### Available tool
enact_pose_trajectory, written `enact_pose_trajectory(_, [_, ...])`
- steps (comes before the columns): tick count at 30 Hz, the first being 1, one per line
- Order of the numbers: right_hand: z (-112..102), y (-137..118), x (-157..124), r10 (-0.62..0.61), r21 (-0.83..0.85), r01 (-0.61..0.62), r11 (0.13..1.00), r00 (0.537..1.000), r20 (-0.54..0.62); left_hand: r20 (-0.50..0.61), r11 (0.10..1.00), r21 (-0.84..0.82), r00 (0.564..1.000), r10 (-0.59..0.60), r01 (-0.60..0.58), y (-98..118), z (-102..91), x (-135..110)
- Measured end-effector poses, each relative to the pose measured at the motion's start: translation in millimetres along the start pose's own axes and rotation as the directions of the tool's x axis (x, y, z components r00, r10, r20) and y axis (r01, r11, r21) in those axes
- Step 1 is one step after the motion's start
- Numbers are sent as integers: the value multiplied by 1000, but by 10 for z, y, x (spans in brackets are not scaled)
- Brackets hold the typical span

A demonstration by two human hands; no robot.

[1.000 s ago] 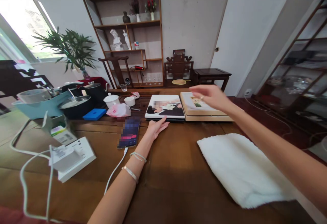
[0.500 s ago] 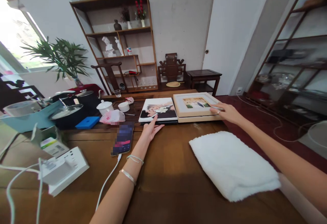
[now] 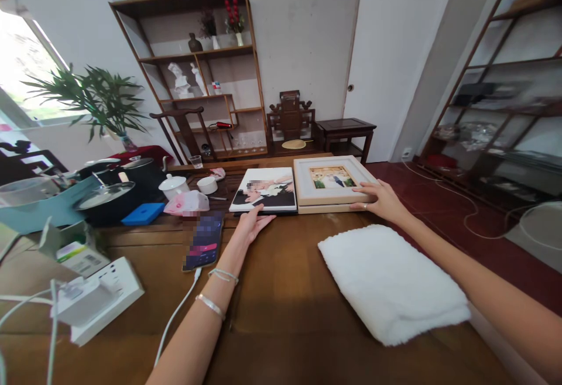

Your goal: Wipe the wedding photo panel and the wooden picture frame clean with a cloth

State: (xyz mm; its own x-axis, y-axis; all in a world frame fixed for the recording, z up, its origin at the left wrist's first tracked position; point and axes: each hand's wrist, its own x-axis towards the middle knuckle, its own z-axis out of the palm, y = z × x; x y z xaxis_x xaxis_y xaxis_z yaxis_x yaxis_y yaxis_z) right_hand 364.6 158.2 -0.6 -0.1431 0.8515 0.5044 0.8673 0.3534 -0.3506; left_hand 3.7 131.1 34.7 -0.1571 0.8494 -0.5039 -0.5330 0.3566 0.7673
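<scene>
A photo album or panel (image 3: 265,191) with a couple's picture on its cover lies on a darker flat item on the wooden table. My left hand (image 3: 251,224) is at its near edge, thumb against the edge and fingers stretched out to the right. Beside it, a pale wooden picture frame (image 3: 302,181) with a white mat and a small photo rests on another pale frame or box. My right hand (image 3: 381,200) touches the near right corner, fingers spread over the top and front edge. A folded white fluffy cloth (image 3: 395,282) lies nearer me, below my right hand.
Left on the table are a phone (image 3: 206,241) on a charging cable, a white power strip (image 3: 108,300), an opened small box (image 3: 81,253), a blue box (image 3: 143,213), a pink-white packet (image 3: 187,202), a lidded white bowl (image 3: 173,186) and dark pots (image 3: 105,196).
My right hand has shifted lower on the frame's near right corner, its fingers more spread. My left hand remains at the album's near edge. The whole view has shifted slightly left.
</scene>
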Motion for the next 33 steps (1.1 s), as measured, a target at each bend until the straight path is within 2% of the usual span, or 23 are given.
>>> enact_pose_trajectory(9, [-42, -88, -28, 57, 67, -54, 996, 997, -44, 5, 999, -32, 999, 42, -42, 7, 16, -6])
enact_pose_trajectory(16, [-127, -163, 0, 151, 119, -147, 982, 988, -21, 5, 994, -62, 996, 94, -94, -48, 26, -19])
enact_pose_trajectory(19, [-189, -161, 41, 230, 137, -226, 964, 973, -12, 8, 991, -69, 993, 115, -114, -76, 13, 4])
enact_pose_trajectory(21, [-226, -127, 96, 337, 138, -330, 934, 941, -28, 13, 990, -68, 993, 121, -120, -86, 0, 23])
enact_pose_trajectory(23, [-249, -72, 173, 471, 126, -464, 877, 881, -37, 17, 990, -65, 992, 123, -122, -90, -13, 34])
enact_pose_trajectory(27, [-248, 29, 349, 649, 87, -651, 754, 759, 51, 36, 993, -52, 993, 110, -108, -87, -37, 12])
enact_pose_trajectory(30, [-238, 51, 456, 684, 77, -691, 719, 723, 95, 63, 995, -36, 994, 91, -89, -74, -45, -20])
enact_pose_trajectory(33, [-241, 36, 526, 685, 87, -692, 717, 722, 100, 81, 996, -23, 993, 86, -85, -61, -46, -39])
